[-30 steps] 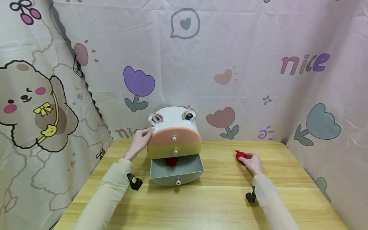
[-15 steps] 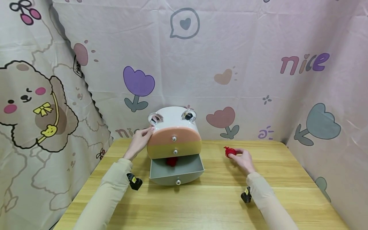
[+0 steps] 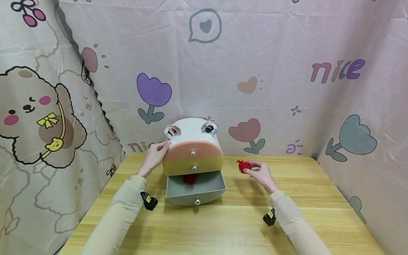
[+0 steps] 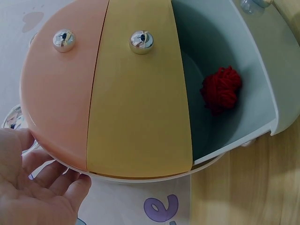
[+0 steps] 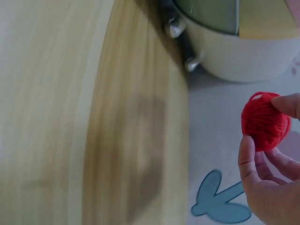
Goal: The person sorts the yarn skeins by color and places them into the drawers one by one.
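Observation:
A small frog-shaped chest of drawers [image 3: 208, 164] has its grey-green bottom drawer [image 3: 178, 191] pulled out, with a dark red yarn ball [image 4: 221, 90] inside. At the chest's upper left edge, below one clear eye, my left hand [image 3: 154, 157] rests with relaxed fingers against the casing. To the right of the chest, my right hand [image 3: 261, 174] pinches a ball of red yarn [image 5: 265, 123] between thumb and fingers, above the table. A loose tuft sticks out from the ball's left side in the head view.
The chest's orange [image 4: 61, 89] and yellow [image 4: 138, 103] drawers are closed, each with a silver knob. The wooden table [image 3: 223, 230] ends at a patterned cloth backdrop [image 3: 280, 99] behind the chest.
My right hand has carried the red yarn ball leftward toward the chest and slightly up. The left hand, chest and drawer have stayed put.

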The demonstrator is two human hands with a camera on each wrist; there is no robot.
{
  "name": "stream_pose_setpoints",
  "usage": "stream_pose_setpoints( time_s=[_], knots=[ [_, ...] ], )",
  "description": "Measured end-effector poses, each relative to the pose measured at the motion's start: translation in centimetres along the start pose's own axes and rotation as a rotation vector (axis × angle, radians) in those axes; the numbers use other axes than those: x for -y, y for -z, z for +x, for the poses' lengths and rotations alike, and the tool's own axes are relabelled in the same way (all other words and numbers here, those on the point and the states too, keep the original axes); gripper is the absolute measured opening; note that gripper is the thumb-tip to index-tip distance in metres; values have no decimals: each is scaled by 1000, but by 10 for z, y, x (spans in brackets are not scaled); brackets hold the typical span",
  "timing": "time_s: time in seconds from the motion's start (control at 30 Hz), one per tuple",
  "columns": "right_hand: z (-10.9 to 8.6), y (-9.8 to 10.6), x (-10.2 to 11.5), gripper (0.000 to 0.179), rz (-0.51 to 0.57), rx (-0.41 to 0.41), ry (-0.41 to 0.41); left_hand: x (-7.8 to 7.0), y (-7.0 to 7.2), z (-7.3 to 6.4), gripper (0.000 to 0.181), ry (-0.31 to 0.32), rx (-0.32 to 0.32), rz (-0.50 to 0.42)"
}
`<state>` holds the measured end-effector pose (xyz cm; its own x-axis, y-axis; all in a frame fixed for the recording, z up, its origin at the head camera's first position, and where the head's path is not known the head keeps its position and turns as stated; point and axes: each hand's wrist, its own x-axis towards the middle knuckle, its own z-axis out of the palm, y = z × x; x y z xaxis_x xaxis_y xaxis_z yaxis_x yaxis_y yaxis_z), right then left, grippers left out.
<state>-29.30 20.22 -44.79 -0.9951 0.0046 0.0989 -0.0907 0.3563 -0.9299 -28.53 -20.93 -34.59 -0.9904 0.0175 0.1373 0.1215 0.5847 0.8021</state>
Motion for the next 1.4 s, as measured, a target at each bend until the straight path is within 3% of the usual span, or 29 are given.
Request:
stream_pose_setpoints(
  time_s=[0.23, 0.73, 1.4],
  knots=[
    [-4, -5, 14, 44, 42, 78, 57, -1, 1, -1, 60, 6, 6, -1],
    [-18, -18, 41, 47, 151, 212, 60, -1, 0, -1, 58, 2, -6, 0],
    [-31, -40, 64, 44, 193, 310, 95, 1, 0, -1, 62, 7, -2, 5]
  ],
)
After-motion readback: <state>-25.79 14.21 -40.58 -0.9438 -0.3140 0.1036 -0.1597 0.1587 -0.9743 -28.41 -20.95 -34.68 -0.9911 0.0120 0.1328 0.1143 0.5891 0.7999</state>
